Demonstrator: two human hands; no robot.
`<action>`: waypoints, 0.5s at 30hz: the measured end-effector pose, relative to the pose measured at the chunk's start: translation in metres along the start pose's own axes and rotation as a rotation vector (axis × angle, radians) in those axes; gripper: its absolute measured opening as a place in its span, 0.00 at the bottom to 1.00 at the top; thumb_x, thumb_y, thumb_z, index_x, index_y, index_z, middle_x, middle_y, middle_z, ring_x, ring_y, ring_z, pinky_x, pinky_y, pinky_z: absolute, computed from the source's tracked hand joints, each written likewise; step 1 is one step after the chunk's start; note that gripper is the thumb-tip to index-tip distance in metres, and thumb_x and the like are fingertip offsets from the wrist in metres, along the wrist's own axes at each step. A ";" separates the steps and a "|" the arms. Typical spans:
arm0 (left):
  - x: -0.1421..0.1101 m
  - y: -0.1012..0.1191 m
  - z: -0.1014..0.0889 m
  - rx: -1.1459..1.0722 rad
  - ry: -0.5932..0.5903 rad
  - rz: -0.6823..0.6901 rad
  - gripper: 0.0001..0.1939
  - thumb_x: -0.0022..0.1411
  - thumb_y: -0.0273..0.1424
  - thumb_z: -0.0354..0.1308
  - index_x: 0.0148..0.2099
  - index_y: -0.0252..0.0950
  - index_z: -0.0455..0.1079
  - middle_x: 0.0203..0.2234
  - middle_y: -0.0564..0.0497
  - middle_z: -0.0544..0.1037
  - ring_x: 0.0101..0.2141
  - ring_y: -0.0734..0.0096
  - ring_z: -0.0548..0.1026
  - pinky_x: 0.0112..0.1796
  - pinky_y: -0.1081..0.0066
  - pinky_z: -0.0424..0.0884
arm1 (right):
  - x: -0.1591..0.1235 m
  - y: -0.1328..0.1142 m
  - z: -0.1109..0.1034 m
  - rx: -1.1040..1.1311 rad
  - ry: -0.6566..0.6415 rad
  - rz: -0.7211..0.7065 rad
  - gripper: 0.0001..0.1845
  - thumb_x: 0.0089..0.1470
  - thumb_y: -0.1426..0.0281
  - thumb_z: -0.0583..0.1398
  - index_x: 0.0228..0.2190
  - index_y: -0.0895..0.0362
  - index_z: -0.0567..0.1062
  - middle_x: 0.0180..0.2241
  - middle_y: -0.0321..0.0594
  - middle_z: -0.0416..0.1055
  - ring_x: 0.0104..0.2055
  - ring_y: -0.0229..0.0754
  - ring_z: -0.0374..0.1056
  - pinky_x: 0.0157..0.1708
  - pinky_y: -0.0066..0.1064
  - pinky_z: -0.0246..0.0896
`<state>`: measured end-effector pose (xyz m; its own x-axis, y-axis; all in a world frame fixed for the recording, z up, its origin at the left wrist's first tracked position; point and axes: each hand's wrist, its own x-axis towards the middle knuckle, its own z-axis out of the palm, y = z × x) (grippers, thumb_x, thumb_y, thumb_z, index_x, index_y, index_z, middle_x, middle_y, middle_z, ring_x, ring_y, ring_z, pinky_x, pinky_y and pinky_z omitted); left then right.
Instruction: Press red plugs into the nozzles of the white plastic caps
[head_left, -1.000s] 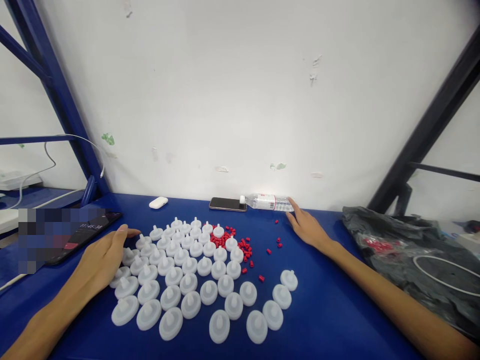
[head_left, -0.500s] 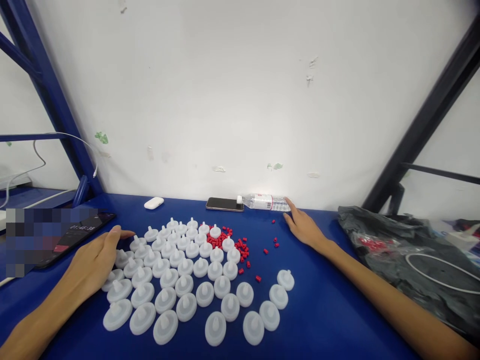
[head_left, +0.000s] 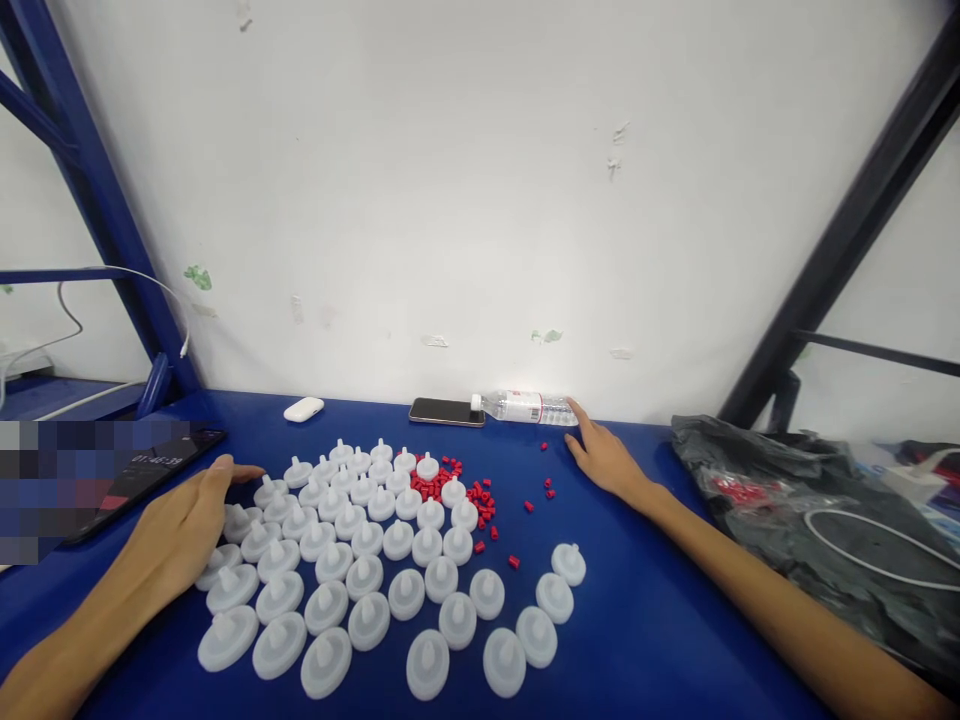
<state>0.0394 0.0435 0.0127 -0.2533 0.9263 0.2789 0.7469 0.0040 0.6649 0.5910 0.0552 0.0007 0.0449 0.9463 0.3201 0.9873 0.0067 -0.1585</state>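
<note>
Dozens of discs lay out; we had left hand extended alongside, right hand unclenched at the bottle.

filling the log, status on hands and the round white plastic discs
Left hand beside discs, right hand by clear plastic bottle. Discs clustered, some apart. Small red plastic pieces between discs and right hand.

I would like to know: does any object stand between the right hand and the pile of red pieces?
Only a few loose red pieces lie between the right hand and the right edge of the red pile; nothing taller is visible there. White discs border the pile mostly on its left and near sides.
</note>
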 end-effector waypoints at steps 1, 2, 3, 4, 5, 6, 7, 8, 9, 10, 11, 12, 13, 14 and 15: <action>0.000 0.000 0.000 -0.001 -0.001 0.001 0.32 0.67 0.52 0.40 0.46 0.41 0.82 0.51 0.44 0.83 0.56 0.43 0.75 0.63 0.46 0.60 | 0.000 0.000 0.000 -0.001 0.001 0.000 0.36 0.70 0.64 0.48 0.73 0.59 0.44 0.55 0.57 0.75 0.55 0.59 0.73 0.51 0.44 0.66; 0.000 0.000 0.000 -0.001 0.000 0.000 0.32 0.67 0.52 0.40 0.45 0.41 0.82 0.51 0.44 0.83 0.56 0.43 0.75 0.63 0.46 0.61 | 0.000 0.000 0.000 -0.003 0.001 0.000 0.36 0.70 0.63 0.48 0.73 0.59 0.44 0.56 0.57 0.75 0.56 0.59 0.72 0.52 0.44 0.66; 0.000 0.000 0.000 -0.002 0.000 0.000 0.33 0.67 0.53 0.40 0.45 0.41 0.82 0.50 0.44 0.83 0.56 0.43 0.75 0.63 0.46 0.61 | 0.000 0.000 0.000 -0.005 0.000 0.001 0.36 0.71 0.63 0.47 0.73 0.59 0.44 0.56 0.57 0.74 0.56 0.59 0.72 0.52 0.44 0.65; 0.000 0.000 0.000 -0.004 0.001 0.001 0.34 0.67 0.54 0.39 0.45 0.40 0.81 0.50 0.44 0.83 0.55 0.43 0.75 0.63 0.46 0.61 | 0.000 0.000 0.000 -0.008 -0.001 0.003 0.36 0.71 0.63 0.47 0.73 0.58 0.43 0.56 0.57 0.74 0.57 0.59 0.72 0.52 0.44 0.66; -0.001 0.000 0.000 -0.007 0.000 0.002 0.34 0.67 0.54 0.38 0.46 0.40 0.81 0.50 0.44 0.83 0.55 0.43 0.75 0.63 0.46 0.61 | 0.000 0.000 0.000 -0.012 -0.003 0.003 0.36 0.71 0.63 0.47 0.73 0.58 0.43 0.56 0.57 0.74 0.56 0.59 0.72 0.52 0.44 0.66; -0.001 0.000 0.000 -0.012 -0.001 0.004 0.35 0.68 0.55 0.37 0.46 0.40 0.81 0.50 0.44 0.83 0.55 0.44 0.75 0.63 0.46 0.61 | 0.000 0.001 0.000 -0.016 -0.004 0.005 0.36 0.71 0.63 0.47 0.73 0.58 0.43 0.56 0.57 0.74 0.56 0.59 0.72 0.52 0.44 0.66; -0.001 0.001 0.000 -0.018 0.000 0.005 0.36 0.68 0.56 0.36 0.45 0.40 0.81 0.50 0.44 0.83 0.56 0.44 0.75 0.63 0.46 0.60 | 0.000 0.001 0.000 -0.020 -0.004 0.005 0.36 0.71 0.63 0.47 0.73 0.58 0.43 0.56 0.57 0.74 0.56 0.59 0.72 0.52 0.44 0.66; -0.001 0.001 0.001 -0.025 -0.001 0.008 0.37 0.68 0.56 0.36 0.45 0.40 0.81 0.50 0.44 0.83 0.56 0.44 0.75 0.63 0.46 0.60 | 0.000 0.001 0.001 -0.025 -0.004 0.005 0.36 0.71 0.63 0.47 0.73 0.58 0.43 0.56 0.56 0.74 0.56 0.58 0.73 0.52 0.44 0.66; -0.001 0.002 0.001 -0.034 -0.004 0.011 0.37 0.68 0.56 0.35 0.45 0.39 0.81 0.50 0.43 0.83 0.56 0.44 0.75 0.63 0.46 0.61 | 0.000 0.001 0.001 -0.029 -0.003 0.006 0.36 0.71 0.63 0.47 0.73 0.58 0.43 0.56 0.56 0.74 0.56 0.58 0.73 0.52 0.44 0.66; -0.001 0.002 0.002 -0.045 -0.010 0.017 0.37 0.68 0.56 0.35 0.45 0.39 0.80 0.49 0.43 0.83 0.56 0.44 0.75 0.63 0.47 0.61 | 0.000 0.002 0.002 -0.033 -0.002 0.005 0.36 0.71 0.63 0.47 0.73 0.58 0.43 0.56 0.56 0.75 0.56 0.58 0.73 0.52 0.44 0.66; -0.001 0.002 0.002 -0.058 -0.013 0.023 0.38 0.69 0.55 0.33 0.44 0.38 0.80 0.48 0.42 0.83 0.56 0.45 0.75 0.62 0.47 0.62 | 0.001 0.002 0.003 -0.035 0.000 0.005 0.36 0.71 0.62 0.47 0.73 0.58 0.43 0.56 0.56 0.75 0.56 0.58 0.73 0.52 0.44 0.67; -0.001 0.002 0.002 -0.070 -0.011 0.029 0.38 0.70 0.54 0.31 0.45 0.37 0.78 0.47 0.42 0.83 0.55 0.47 0.76 0.61 0.49 0.64 | 0.001 0.003 0.004 -0.035 0.003 0.003 0.36 0.71 0.62 0.47 0.73 0.58 0.44 0.56 0.56 0.75 0.55 0.59 0.74 0.52 0.44 0.67; -0.002 0.002 0.002 -0.080 -0.003 0.039 0.38 0.71 0.53 0.28 0.46 0.37 0.77 0.46 0.41 0.83 0.53 0.49 0.77 0.60 0.50 0.66 | 0.001 0.004 0.005 -0.032 0.007 0.001 0.36 0.71 0.62 0.47 0.73 0.58 0.44 0.56 0.57 0.75 0.55 0.59 0.74 0.52 0.45 0.67; -0.003 0.001 0.002 -0.084 0.015 0.049 0.38 0.72 0.50 0.26 0.48 0.36 0.75 0.45 0.41 0.83 0.51 0.51 0.78 0.58 0.52 0.69 | 0.001 0.005 0.007 -0.028 0.012 -0.001 0.36 0.70 0.62 0.47 0.73 0.58 0.44 0.56 0.57 0.75 0.55 0.60 0.74 0.52 0.46 0.67; -0.005 0.000 0.002 -0.078 0.041 0.060 0.36 0.73 0.48 0.26 0.50 0.35 0.72 0.44 0.42 0.83 0.49 0.54 0.79 0.55 0.53 0.71 | 0.002 0.007 0.008 -0.021 0.018 -0.004 0.36 0.70 0.62 0.47 0.73 0.58 0.45 0.56 0.57 0.75 0.55 0.60 0.74 0.53 0.46 0.67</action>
<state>0.0417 0.0397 0.0105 -0.2357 0.9076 0.3474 0.7120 -0.0820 0.6974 0.5962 0.0595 -0.0075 0.0436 0.9404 0.3373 0.9904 0.0036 -0.1380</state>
